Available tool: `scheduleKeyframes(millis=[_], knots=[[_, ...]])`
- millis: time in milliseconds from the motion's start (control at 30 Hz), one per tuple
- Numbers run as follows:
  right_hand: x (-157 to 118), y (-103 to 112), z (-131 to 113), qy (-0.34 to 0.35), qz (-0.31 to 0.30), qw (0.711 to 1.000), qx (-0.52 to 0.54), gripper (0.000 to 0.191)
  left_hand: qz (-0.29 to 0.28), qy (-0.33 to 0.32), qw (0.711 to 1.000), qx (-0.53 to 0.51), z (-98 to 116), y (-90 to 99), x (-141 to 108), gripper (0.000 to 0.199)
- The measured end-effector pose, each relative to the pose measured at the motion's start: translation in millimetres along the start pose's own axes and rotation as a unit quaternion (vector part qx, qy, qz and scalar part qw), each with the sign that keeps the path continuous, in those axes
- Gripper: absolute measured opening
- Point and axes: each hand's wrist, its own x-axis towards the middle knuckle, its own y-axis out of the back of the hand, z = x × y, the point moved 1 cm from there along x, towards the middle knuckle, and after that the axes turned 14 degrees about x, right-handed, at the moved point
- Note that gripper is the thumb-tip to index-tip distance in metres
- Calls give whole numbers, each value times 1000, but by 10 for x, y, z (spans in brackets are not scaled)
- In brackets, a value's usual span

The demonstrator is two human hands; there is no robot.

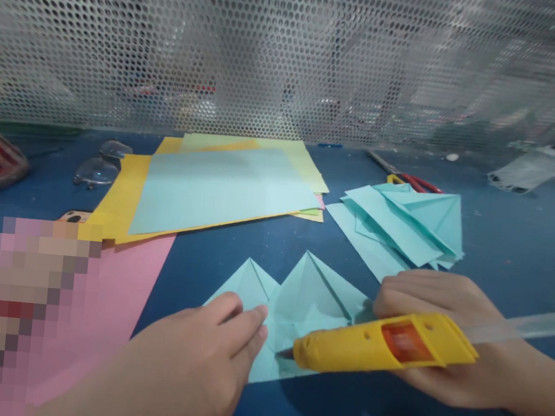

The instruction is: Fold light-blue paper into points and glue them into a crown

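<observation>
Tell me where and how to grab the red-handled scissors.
Grip the scissors by the red handle, probably best coming from the right: the blades point away to the far left, while the folded turquoise pile crowds the near side.

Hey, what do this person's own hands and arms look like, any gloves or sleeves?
The left hand and right hand are gloveless. The visible forearms show no sleeves, watch or bracelet. Parts are hidden, so I can't rule out rings.
</observation>
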Motion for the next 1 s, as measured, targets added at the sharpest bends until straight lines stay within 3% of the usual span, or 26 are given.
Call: scheduleKeyframes(millis=[433,567,700,867,1000], knots=[[29,96,19,37,1,999,-31,21,4,20,1000,-6,3,-12,21,39],[-40,109,72,53,-23,998,-35,13,-12,8,999,-34,-16,10,18,42],[-55,167,138,62,-35,996,-55,16,-1,6,999,-37,-18,19,20,38],[-29,229,172,37,-52,997,-35,27,3,21,1000,-9,11,-3,28,37],[-45,214,179,-10,-62,998,15,23,-8,15,1000,-16,6,-15,28,38]])
